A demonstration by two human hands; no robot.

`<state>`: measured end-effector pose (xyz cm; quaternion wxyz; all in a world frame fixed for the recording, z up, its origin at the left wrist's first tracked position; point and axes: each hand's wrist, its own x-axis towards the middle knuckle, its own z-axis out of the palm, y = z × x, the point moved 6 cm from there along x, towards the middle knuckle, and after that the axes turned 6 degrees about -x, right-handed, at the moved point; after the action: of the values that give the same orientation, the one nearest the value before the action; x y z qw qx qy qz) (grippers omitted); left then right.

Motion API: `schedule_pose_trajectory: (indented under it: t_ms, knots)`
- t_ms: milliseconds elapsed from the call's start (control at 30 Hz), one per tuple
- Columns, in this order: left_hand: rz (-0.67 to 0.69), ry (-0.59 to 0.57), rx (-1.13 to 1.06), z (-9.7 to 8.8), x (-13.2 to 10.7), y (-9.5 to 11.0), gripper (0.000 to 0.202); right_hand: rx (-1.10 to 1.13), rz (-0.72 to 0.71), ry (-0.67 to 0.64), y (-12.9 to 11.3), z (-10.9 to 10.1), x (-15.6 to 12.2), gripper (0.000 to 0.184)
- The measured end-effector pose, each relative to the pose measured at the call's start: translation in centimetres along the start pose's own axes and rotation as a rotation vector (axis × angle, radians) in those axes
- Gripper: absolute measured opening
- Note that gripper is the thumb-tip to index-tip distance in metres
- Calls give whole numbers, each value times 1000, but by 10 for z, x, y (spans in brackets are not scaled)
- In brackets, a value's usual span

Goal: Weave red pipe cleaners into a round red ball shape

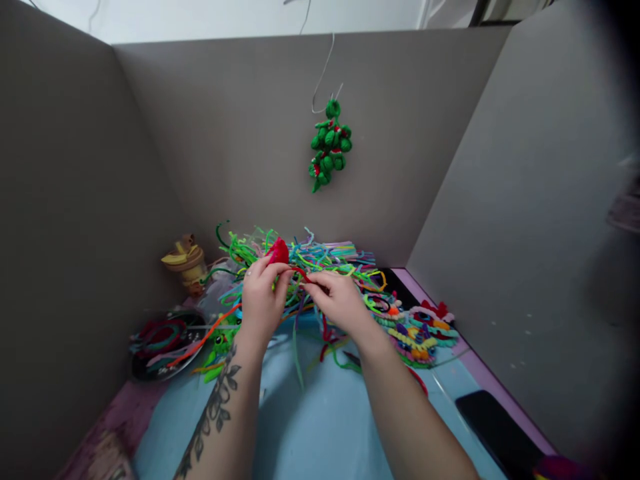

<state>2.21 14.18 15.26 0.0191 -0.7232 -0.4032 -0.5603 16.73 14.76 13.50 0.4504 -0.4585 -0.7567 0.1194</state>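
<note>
My left hand (261,299) is closed in a pinch on a small red pipe-cleaner piece (279,252) with a rounded coiled top. My right hand (338,300) pinches the thin red stem (301,272) that runs out of that piece. Both hands are raised above a blue mat (320,427), just in front of a loose heap of many-coloured pipe cleaners (320,257). A green pipe-cleaner figure with red bits (330,143) hangs from a wire hook on the back wall.
Grey cardboard walls (240,133) close in the left, back and right. A dark dish of pipe cleaners (163,343) sits at left, a yellow spool (185,261) behind it. Finished colourful pipe-cleaner shapes (417,330) lie at right. A black phone (495,427) lies near the right edge.
</note>
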Motion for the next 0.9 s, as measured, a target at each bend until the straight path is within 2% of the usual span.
schedule_pose_trajectory:
  t_ms: [133, 367, 667, 800, 900]
  knots:
    - [34, -93, 59, 13, -3, 7, 13, 83, 63, 54, 1, 1, -1, 28]
    - [41, -175, 151, 18, -4, 15, 17, 44, -71, 246, -8, -9, -3, 13]
    - [16, -177, 165, 14, -2, 16, 16, 67, -130, 196, -9, -12, -2, 13]
    - [-58, -135, -9, 14, -2, 13, 16, 82, -83, 197, -10, -13, -3, 12]
    - [-263, -49, -336, 15, -3, 0, 9, 121, 11, 271, -5, -18, -5, 11]
